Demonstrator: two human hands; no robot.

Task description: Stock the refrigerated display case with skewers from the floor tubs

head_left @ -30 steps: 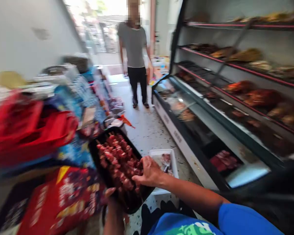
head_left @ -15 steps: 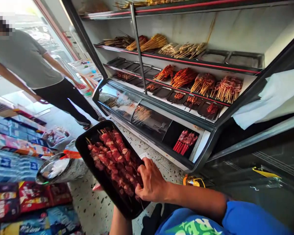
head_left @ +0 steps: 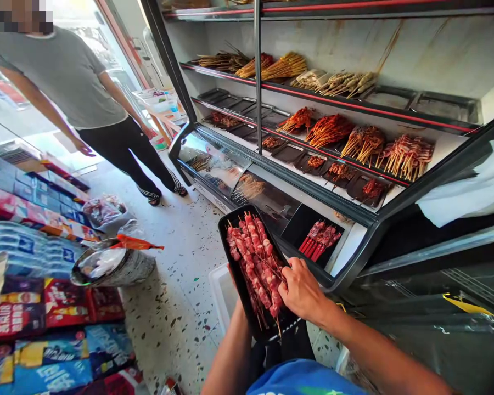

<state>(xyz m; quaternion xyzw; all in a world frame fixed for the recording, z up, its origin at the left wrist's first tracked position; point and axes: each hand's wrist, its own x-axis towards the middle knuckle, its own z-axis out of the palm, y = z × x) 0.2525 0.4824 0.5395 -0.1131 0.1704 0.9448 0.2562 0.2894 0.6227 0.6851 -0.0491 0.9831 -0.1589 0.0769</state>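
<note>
A black tray with raw meat skewers in it is tilted in front of my body. My left hand supports it from beneath and the left side, its fingers mostly hidden behind the tray. Over the tray's right edge reaches my right hand, thumb and fingers closed on a skewer at the side of the pile. Just beyond, in the lower part of the display fridge, lie meat skewers with red handles.
Shelves hold several piles of skewers and metal trays. A person in a grey shirt stands at the left. A lined bin, bottle packs and bagged goods line the left floor. A white plastic container sits below my tray.
The tray has moved right and is held more upright, with both hands still at it. The view has shifted, showing more floor and the standing person further right.
</note>
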